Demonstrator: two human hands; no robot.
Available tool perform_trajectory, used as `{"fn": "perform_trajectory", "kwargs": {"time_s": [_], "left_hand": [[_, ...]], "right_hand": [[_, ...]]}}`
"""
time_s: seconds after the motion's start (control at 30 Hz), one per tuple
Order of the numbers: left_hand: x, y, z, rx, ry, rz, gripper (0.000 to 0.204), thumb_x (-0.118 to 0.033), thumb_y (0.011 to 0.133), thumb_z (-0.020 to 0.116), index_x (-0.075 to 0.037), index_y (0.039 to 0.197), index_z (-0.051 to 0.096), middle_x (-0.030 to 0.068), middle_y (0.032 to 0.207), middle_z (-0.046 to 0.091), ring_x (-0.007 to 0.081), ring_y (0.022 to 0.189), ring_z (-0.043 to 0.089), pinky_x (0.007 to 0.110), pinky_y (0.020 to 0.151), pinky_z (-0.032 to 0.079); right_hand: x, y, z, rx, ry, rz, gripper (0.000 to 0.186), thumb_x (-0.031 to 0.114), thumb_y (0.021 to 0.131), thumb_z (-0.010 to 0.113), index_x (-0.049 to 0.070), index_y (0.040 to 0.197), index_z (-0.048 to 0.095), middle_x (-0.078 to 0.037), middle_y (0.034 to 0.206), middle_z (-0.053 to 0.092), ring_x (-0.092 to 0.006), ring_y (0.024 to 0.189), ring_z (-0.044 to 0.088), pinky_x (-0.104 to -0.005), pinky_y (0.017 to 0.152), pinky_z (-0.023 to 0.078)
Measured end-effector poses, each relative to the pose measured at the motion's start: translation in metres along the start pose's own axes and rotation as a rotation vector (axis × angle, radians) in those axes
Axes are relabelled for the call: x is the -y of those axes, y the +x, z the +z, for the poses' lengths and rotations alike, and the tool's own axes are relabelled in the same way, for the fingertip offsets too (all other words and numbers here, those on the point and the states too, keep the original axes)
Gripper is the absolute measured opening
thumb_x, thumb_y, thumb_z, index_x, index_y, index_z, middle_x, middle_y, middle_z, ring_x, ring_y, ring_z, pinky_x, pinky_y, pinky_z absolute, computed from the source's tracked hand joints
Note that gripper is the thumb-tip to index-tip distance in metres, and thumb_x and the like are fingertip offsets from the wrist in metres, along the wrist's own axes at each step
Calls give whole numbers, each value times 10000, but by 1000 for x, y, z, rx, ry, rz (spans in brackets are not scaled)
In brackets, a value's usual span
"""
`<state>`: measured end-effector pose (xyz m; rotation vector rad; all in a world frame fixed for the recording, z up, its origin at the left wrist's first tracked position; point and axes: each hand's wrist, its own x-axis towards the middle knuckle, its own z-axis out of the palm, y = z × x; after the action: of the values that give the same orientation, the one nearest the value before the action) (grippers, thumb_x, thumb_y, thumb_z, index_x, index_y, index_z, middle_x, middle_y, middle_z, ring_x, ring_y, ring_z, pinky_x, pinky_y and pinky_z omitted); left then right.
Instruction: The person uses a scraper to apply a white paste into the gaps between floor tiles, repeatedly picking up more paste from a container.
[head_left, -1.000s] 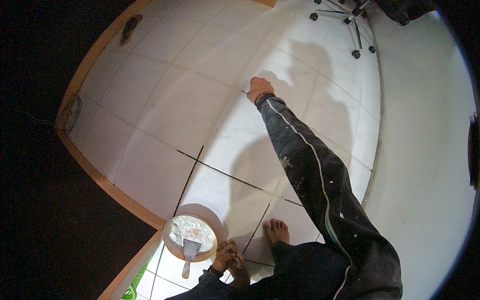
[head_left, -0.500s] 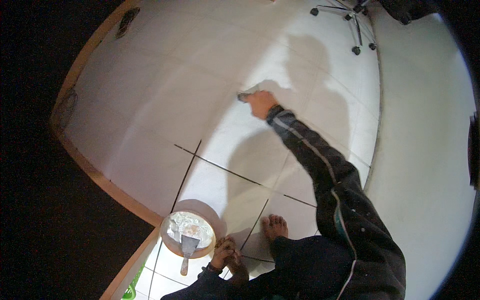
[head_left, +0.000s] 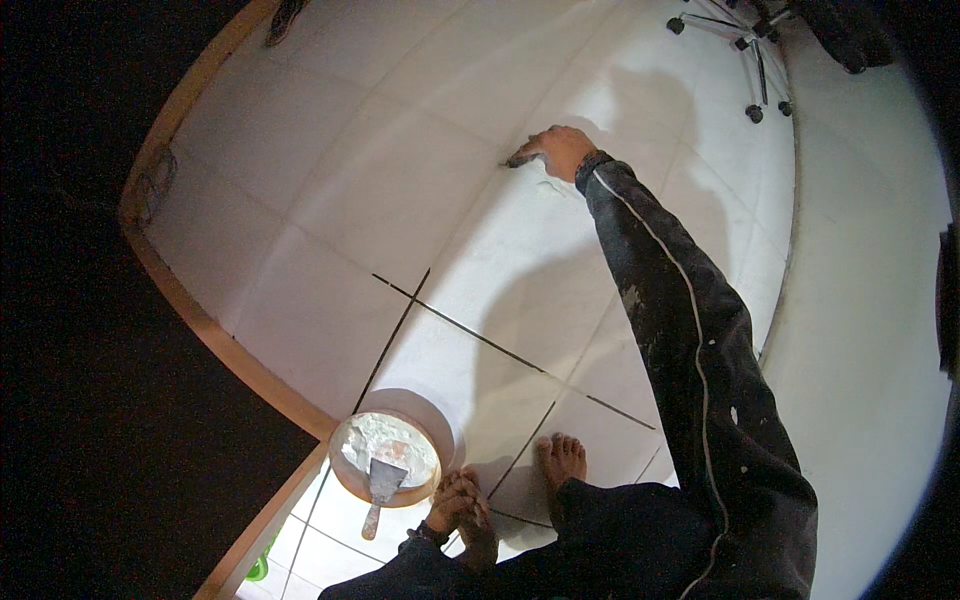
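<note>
At the end of my outstretched arm, my right hand (head_left: pixel 563 150) is closed on a small dark, flat tool (head_left: pixel 518 156) pressed to the tiled floor along a joint. The hand covers most of it, so its exact kind is unclear. A white smear (head_left: pixel 560 190) lies on the tile just below this hand. My left hand (head_left: pixel 448 508) rests low against my left foot (head_left: pixel 480 545), fingers loosely bent and apart, with no object visible in it. Beside it stands a round tub (head_left: pixel 344 478) of white paste (head_left: pixel 385 440). A putty knife (head_left: pixel 385 485) lies across the tub, its handle over the rim.
Dark unfilled joints (head_left: pixel 413 299) cross the tiles ahead of my right foot (head_left: pixel 562 460). A wheeled chair base (head_left: pixel 755 60) stands far right near the pale wall (head_left: pixel 865 300). Brown edging (head_left: pixel 215 335) borders the floor at left; a cable (head_left: pixel 155 185) lies along it. Something green (head_left: pixel 258 568) shows at lower left.
My right hand has moved a little farther away along the joint with the tool, and a white smear now shows below it. The whole view has shifted slightly; my left hand stays by the foot.
</note>
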<state>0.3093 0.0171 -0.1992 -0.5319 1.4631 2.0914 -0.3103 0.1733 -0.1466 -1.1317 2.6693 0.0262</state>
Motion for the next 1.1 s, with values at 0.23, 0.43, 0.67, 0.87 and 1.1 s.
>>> {"fn": "perform_trajectory", "kwargs": {"time_s": [0.23, 0.43, 0.67, 0.87, 1.1], "left_hand": [[-2, 0, 1, 29, 73, 81, 153, -137, 762, 628, -76, 889, 567, 119, 1048, 580, 326, 1091, 489, 410, 957, 390], [-7, -1, 6, 13, -258, -124, 119, -137, 824, 612, -54, 880, 547, 117, 976, 581, 268, 965, 547, 364, 848, 452], [1, -16, 3, 59, -543, -76, 238, -261, 887, 567, -40, 946, 498, 183, 851, 610, 304, 694, 620, 410, 605, 541], [2, -58, 1, -98, -811, -127, 207, -250, 901, 530, -50, 954, 520, 138, 856, 620, 279, 677, 607, 400, 583, 534], [29, -73, -17, -699, -678, -207, 393, -490, 885, 562, -173, 1103, 484, 57, 952, 567, 198, 749, 546, 378, 656, 481]], "right_hand": [[-24, -20, -6, 55, 85, -158, 583, -77, 673, 532, 298, 1087, 700, -81, 1061, 677, -299, 998, 618, -394, 907, 497], [-48, -83, 1, 71, 221, -208, 523, -105, 600, 526, 202, 977, 718, -96, 1053, 677, -310, 963, 631, -399, 864, 507], [-69, -138, 31, 42, 233, -129, 477, -124, 591, 537, 124, 959, 714, -84, 1004, 697, -289, 964, 641, -388, 869, 507], [-66, -153, 23, 71, 217, -146, 462, -126, 591, 545, 120, 943, 718, -76, 998, 700, -305, 949, 642, -401, 858, 503], [-68, -162, 24, 134, 183, -6, 499, -125, 585, 533, 129, 969, 725, -103, 1038, 688, -313, 972, 630, -406, 886, 491]]}}
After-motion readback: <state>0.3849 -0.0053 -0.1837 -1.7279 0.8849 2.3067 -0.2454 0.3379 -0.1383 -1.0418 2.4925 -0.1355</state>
